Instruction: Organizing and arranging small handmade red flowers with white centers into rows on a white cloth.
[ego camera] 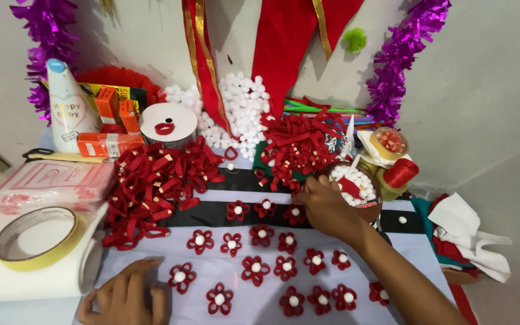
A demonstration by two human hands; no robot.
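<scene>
Flat on the pale cloth (151, 250) at the near left edge, the left hand (126, 295) is laid palm down, its fingers spread and nothing held in it. Farther left, a roll of yellow tape (36, 236) is seen resting on a white roll, with a heap of red ribbon loops (151, 183) beyond it. Red ribbon flowers (255, 268), each with a white pompom in the middle, are set out in loose rows over the middle of the cloth, from just beside the left hand across to the right forearm. Toward the far right, the right hand (326, 206) is stretched to a round bowl (373, 203) filled with white pompoms, just past the farthest row of flowers. Its fingertips are curled at the rim of the bowl; whether something is pinched between them cannot be told. As a judgement, the step in hand is the taking of a piece from the bowl. A small, exact pinch is called for next, while the cloth is kept still by the flat hand.
</scene>
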